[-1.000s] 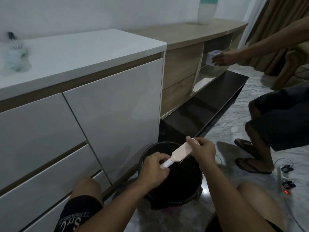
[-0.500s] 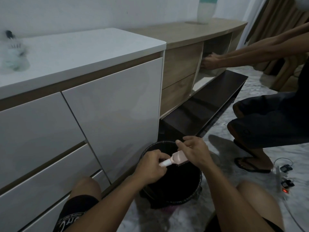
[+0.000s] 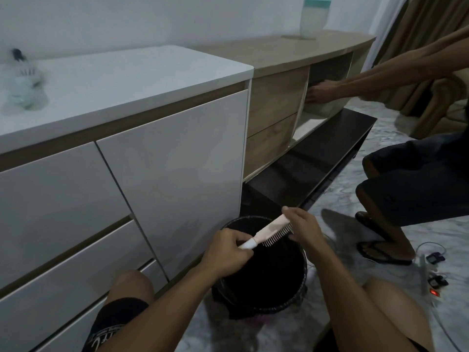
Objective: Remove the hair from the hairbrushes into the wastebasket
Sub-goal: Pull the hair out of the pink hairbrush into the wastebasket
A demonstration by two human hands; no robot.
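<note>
Pale pink plastic hairbrush [image 3: 269, 232] held over the mouth of the round black wastebasket [image 3: 299, 298], bristles pointing down toward the dark inside. Left hand [image 3: 229, 251] curled tight round the white handle end. Right hand [image 3: 303, 231] at the head end, thumb and fingers pinching at the bristle row and the brush tip. Brush tilted, handle low at the left, head higher at the right. Wastebasket standing on the marbled grey floor [image 3: 406, 250] between two bare knees, just beside the glossy white drawer cabinet [image 3: 127, 186]. Blurred pale bottle [image 3: 22, 82] on the white cabinet top at far left. Teal-capped white bottle [image 3: 313, 16] upright on the wooden bench [image 3: 279, 52] further back. Second person [image 3: 416, 179] crouched at right in dark shorts and black sandals, arms reaching into an open wooden shelf [image 3: 327, 80]. White power strip [image 3: 431, 280] with a red light on the floor at far right.
</note>
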